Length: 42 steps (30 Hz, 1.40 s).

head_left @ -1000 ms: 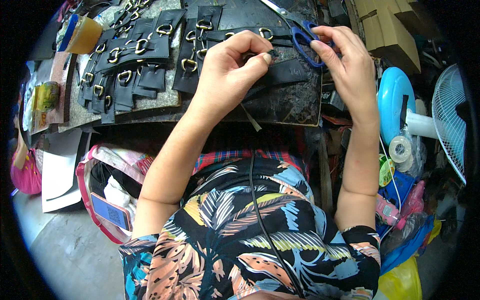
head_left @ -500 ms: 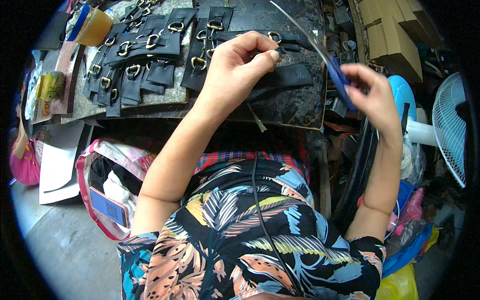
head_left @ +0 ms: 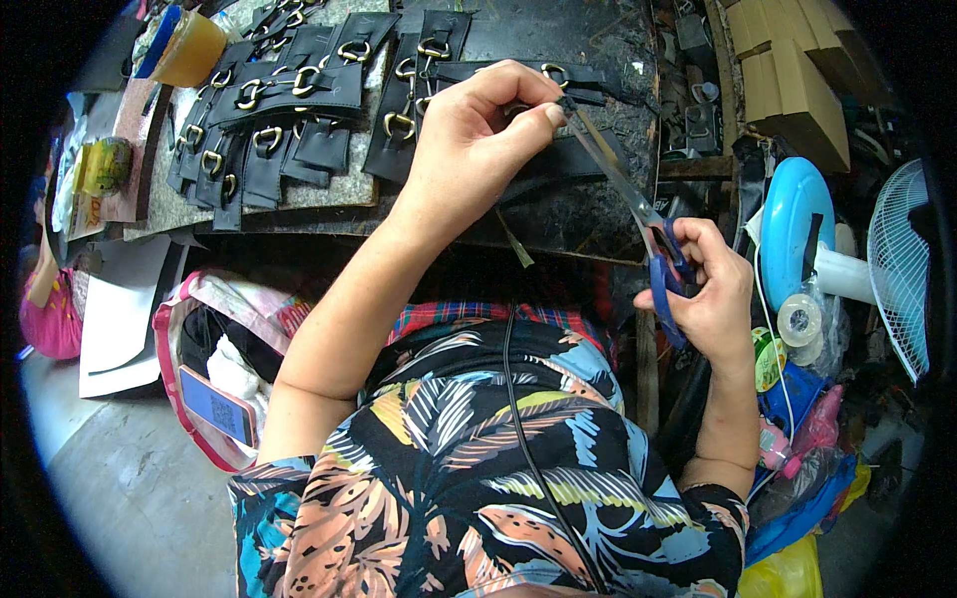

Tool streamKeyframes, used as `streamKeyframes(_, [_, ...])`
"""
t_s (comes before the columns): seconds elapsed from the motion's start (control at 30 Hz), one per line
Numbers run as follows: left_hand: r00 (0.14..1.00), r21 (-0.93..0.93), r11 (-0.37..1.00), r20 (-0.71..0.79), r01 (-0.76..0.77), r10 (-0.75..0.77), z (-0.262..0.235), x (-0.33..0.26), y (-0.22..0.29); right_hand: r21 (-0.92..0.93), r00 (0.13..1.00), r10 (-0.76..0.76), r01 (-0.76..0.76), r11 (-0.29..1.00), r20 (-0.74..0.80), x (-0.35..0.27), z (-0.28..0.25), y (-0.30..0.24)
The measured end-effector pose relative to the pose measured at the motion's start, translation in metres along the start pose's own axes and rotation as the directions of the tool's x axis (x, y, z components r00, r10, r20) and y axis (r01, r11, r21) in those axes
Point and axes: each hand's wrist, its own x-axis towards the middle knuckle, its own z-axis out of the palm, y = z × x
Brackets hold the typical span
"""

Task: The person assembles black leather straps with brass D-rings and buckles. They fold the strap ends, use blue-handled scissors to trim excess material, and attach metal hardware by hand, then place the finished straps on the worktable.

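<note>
My left hand is closed in a pinch over the dark table. Between its thumb and forefinger shows the tip of a small dark piece, mostly hidden by the fingers. My right hand grips blue-handled scissors, fingers through the loops. Their blades are slightly parted and point up-left, the tips close to the pinched piece. Around and behind my left hand lie black straps with brass-coloured metal rings, one strap partly under the blades and another strap beyond the hand.
More ringed black straps are piled on a grey slab at the left. An orange-brown tub stands at the far left. Cardboard boxes, a blue-and-white fan and bags fill the right side. A phone lies in a bag below the table.
My right hand has come down and left, swinging the scissors from upright to slanting toward my left hand. The blade tips are now by the pinched piece. My left hand has barely moved.
</note>
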Motion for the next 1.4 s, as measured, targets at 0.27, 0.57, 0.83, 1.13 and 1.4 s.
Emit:
streamKeyframes(0.27, [1.0,-0.03,0.999,0.025,-0.013,0.013,0.0,-0.001,0.004,0.08,0.999,0.036,-0.037,0.996,0.007,0.001,0.009,-0.001])
streamKeyframes(0.57, [0.992,0.039,0.996,0.095,-0.083,0.079,0.001,-0.002,0.004,0.159,0.997,0.033,-0.044,0.986,0.071,0.001,0.003,-0.004])
streamKeyframes(0.83, [0.996,0.062,0.997,0.08,-0.044,0.039,0.002,-0.003,0.005,0.061,0.994,-0.105,0.104,0.993,0.017,0.001,0.008,-0.005])
streamKeyframes(1.13, [0.992,0.054,0.997,0.114,-0.062,0.056,0.003,-0.004,0.003,-0.085,0.975,0.14,-0.156,0.984,-0.172,0.075,-0.008,0.016])
streamKeyframes(1.4, [0.991,0.078,0.994,0.113,-0.079,0.07,0.007,-0.004,-0.001,-0.468,0.924,-0.296,0.156,0.87,-0.241,0.158,-0.004,0.004])
